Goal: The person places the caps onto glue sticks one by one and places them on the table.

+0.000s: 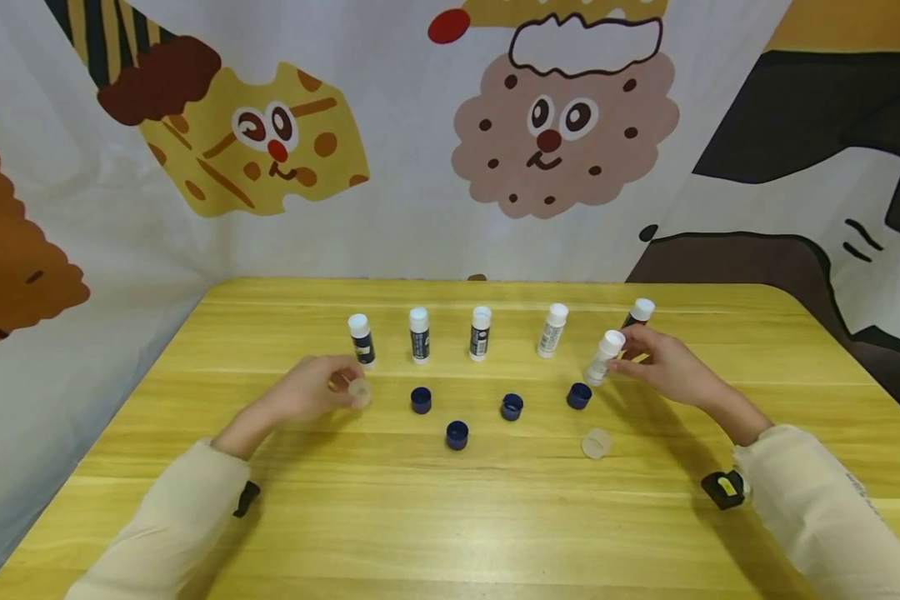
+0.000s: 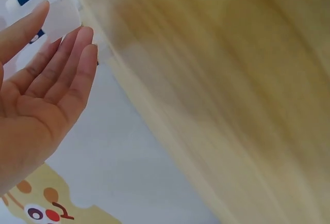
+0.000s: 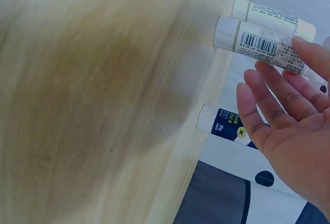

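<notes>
Head | glue stick (image 1: 602,364) steep, top rightward | right fingers (image 1: 647,339) pinch it | left fingers (image 1: 339,365) pinch cap (image 1: 359,392)

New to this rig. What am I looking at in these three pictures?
There is no machine: a person works with two bare hands. The wide picture comes from a camera worn on the head, looking forward and down. The other two come from cameras on the wrists, each watching its own hand. On the wooden table are five standing glue sticks, four dark blue caps and a translucent cap. The left hand holds another translucent cap; the right hand pinches a sixth glue stick.
</notes>
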Action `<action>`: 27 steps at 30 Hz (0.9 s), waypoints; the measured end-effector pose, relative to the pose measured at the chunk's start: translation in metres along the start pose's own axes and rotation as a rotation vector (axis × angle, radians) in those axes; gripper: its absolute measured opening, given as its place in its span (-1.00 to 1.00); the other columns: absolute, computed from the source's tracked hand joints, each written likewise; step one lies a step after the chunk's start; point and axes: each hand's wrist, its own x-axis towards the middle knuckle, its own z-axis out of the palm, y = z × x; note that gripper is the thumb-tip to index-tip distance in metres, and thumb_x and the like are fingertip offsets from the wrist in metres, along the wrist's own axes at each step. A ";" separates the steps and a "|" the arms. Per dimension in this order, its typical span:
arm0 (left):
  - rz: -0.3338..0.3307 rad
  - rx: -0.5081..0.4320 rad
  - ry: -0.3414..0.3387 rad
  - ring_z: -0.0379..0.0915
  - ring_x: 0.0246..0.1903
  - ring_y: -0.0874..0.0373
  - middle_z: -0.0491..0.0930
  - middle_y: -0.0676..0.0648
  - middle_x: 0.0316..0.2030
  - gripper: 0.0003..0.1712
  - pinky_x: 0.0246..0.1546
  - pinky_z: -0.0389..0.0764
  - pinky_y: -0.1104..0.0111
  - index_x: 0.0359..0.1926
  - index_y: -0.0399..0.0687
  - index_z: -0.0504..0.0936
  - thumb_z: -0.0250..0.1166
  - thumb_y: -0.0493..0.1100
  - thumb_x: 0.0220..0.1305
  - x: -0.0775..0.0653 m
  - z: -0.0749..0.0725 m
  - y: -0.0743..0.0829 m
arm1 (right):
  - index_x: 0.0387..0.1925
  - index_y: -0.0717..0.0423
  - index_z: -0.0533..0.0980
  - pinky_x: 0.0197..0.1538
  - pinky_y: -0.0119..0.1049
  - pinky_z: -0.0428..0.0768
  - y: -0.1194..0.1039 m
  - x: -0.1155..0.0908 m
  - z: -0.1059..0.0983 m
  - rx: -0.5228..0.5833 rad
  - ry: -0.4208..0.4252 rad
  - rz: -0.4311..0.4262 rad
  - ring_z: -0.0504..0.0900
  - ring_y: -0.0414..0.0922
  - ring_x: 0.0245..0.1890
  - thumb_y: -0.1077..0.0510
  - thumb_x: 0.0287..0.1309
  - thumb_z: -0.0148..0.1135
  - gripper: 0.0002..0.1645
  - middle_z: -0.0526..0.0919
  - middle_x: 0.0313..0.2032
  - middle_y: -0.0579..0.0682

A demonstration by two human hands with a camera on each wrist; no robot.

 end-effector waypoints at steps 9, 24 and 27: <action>-0.015 -0.042 0.042 0.52 -0.19 -0.03 0.59 -0.13 -0.25 -0.77 -0.17 0.51 0.16 -0.20 -0.26 0.52 0.31 -0.32 0.08 -0.004 -0.007 0.002 | -0.12 0.29 0.40 -0.24 -0.14 0.53 0.002 0.001 0.003 0.002 0.009 -0.020 0.54 0.04 -0.23 0.26 0.16 0.18 -0.73 0.51 -0.23 0.11; -0.004 -0.108 0.087 0.49 -0.16 -0.04 0.57 -0.15 -0.21 -0.76 -0.25 0.53 0.21 -0.17 -0.25 0.52 0.29 -0.26 0.14 -0.007 -0.016 0.007 | -0.12 0.31 0.40 -0.22 -0.10 0.53 0.005 0.003 0.005 0.008 0.005 -0.033 0.55 0.07 -0.22 0.31 0.14 0.18 -0.73 0.54 -0.23 0.13; -0.013 -0.100 0.105 0.48 -0.15 -0.02 0.56 -0.12 -0.20 -0.75 -0.22 0.51 0.18 -0.14 -0.21 0.53 0.28 -0.23 0.16 -0.006 -0.018 0.009 | -0.12 0.31 0.40 -0.22 -0.12 0.53 0.004 0.003 0.005 0.028 0.004 -0.043 0.56 0.08 -0.21 0.31 0.15 0.17 -0.74 0.55 -0.22 0.14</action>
